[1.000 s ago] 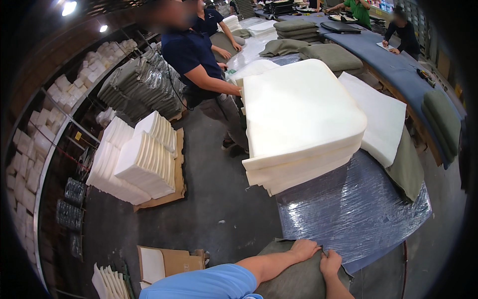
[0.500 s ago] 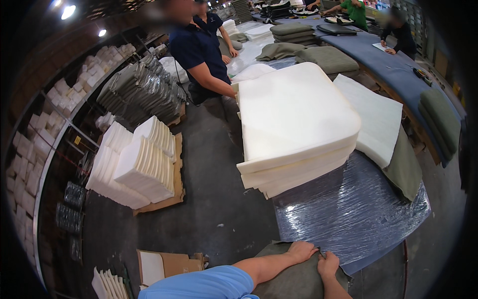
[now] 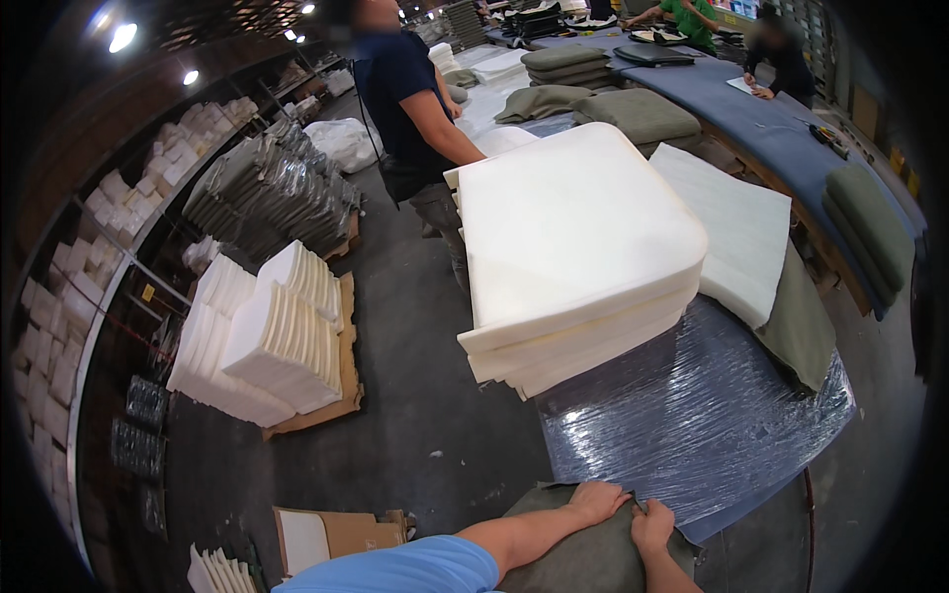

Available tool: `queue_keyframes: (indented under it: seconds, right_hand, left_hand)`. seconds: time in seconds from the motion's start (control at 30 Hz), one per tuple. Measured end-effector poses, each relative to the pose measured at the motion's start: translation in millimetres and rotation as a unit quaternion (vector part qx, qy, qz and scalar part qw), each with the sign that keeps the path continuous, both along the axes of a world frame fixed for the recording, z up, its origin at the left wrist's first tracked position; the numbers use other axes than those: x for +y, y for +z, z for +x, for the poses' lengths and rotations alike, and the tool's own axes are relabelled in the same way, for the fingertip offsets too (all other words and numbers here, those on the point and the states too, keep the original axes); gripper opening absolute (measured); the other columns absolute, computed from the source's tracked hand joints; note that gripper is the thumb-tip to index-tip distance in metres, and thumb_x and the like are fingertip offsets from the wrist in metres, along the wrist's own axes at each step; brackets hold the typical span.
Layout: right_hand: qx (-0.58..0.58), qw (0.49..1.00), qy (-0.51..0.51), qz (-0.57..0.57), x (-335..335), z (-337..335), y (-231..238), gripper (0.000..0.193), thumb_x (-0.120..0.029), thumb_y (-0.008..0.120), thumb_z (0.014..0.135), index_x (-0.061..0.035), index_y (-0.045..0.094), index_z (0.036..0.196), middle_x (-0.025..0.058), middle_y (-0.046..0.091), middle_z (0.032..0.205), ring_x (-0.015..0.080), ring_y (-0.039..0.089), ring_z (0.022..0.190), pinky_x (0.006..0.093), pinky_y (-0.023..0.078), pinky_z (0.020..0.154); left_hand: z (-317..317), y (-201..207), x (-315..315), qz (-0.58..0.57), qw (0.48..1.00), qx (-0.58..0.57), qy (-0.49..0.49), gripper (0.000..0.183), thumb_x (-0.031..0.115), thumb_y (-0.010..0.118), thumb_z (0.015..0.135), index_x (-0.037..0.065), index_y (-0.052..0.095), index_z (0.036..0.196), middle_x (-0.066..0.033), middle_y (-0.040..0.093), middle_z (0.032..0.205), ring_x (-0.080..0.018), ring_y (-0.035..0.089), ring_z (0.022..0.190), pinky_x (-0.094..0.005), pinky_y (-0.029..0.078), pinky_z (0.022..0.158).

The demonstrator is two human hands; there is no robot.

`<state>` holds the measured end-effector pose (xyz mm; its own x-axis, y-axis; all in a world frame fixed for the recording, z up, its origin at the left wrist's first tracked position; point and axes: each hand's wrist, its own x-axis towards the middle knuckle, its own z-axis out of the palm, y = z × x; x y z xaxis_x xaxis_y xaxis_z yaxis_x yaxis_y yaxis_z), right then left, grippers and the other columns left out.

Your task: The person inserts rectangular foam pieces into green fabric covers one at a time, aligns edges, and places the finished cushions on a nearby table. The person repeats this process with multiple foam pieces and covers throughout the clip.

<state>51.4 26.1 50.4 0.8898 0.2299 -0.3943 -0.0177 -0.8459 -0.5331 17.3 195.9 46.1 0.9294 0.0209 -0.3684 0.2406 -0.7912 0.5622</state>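
- A long bench [image 3: 712, 435] wrapped in shiny plastic film carries a stack of white foam slabs [image 3: 573, 247]; the dark floor [image 3: 415, 395] holds more foam on cardboard.
- An olive-green cushion cover [image 3: 583, 553] lies bunched at the bench's near edge, soft and wrinkled.
- The left hand [image 3: 596, 500] and right hand [image 3: 650, 524] sit side by side, each grip closed on the cover's top edge.

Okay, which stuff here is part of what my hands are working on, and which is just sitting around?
In hand: left hand and right hand gripping the olive cushion cover at the plastic-wrapped table.

Lying about: white foam stack, foam pads on floor, cardboard box.
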Motion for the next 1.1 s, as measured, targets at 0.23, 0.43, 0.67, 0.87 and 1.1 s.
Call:
queue_keyframes:
  seconds: [0.23, 0.43, 0.67, 0.87, 1.1]
  right_hand:
    - [0.17, 0.985, -0.001, -0.01, -3, 23, 7, 0.032, -0.028, 0.076, 0.088, 0.0015, 0.072, 0.099, 0.0205, 0.073, 0.09, 0.0336, 0.071, 0.069, 0.045, 0.055, 0.063]
    - [0.334, 0.939, -0.065, -0.039, -4, 30, 13, 0.038, -0.033, 0.073, 0.092, 0.0035, 0.072, 0.102, 0.021, 0.074, 0.09, 0.0266, 0.071, 0.06, 0.0414, 0.054, 0.053]
    - [0.058, 0.996, -0.029, -0.061, -2, 6, -11, 0.032, -0.028, 0.071, 0.089, 0.0032, 0.074, 0.095, 0.0257, 0.072, 0.099, 0.0452, 0.068, 0.099, 0.0512, 0.052, 0.088]
    - [0.017, 0.998, -0.036, -0.046, 2, 4, -1, 0.029, -0.026, 0.071, 0.089, 0.0029, 0.073, 0.09, 0.028, 0.07, 0.098, 0.0471, 0.066, 0.099, 0.0521, 0.051, 0.087]
    - [0.017, 0.997, -0.027, -0.072, 8, 5, 1, 0.03, -0.027, 0.069, 0.09, 0.0024, 0.073, 0.094, 0.0273, 0.071, 0.097, 0.0469, 0.067, 0.099, 0.0519, 0.052, 0.088]
  left_hand:
    - [0, 1, 2, 0.006, 1.0, -0.016, 0.017, 0.054, 0.051, 0.048, 0.104, 0.005, 0.07, 0.085, -0.0186, 0.072, 0.082, -0.0392, 0.07, 0.082, -0.0525, 0.054, 0.074]
    - [4, 0, 0, 0.0, 1.0, -0.011, 0.004, 0.053, 0.05, 0.049, 0.103, 0.005, 0.07, 0.084, -0.0189, 0.072, 0.081, -0.0397, 0.07, 0.08, -0.0528, 0.054, 0.073]
    - [9, 2, -1, 0.013, 1.0, 0.01, -0.001, 0.051, 0.047, 0.051, 0.103, 0.003, 0.072, 0.086, -0.0208, 0.073, 0.086, -0.0413, 0.071, 0.084, -0.0527, 0.055, 0.075]
    - [9, 10, -4, 0.033, 0.999, -0.003, -0.005, 0.052, 0.047, 0.049, 0.103, 0.003, 0.073, 0.087, -0.0209, 0.073, 0.087, -0.0409, 0.071, 0.085, -0.0529, 0.055, 0.076]
    - [9, 5, -3, 0.027, 1.0, -0.013, 0.003, 0.054, 0.049, 0.049, 0.103, 0.004, 0.071, 0.084, -0.0203, 0.072, 0.083, -0.0409, 0.07, 0.08, -0.0532, 0.054, 0.073]
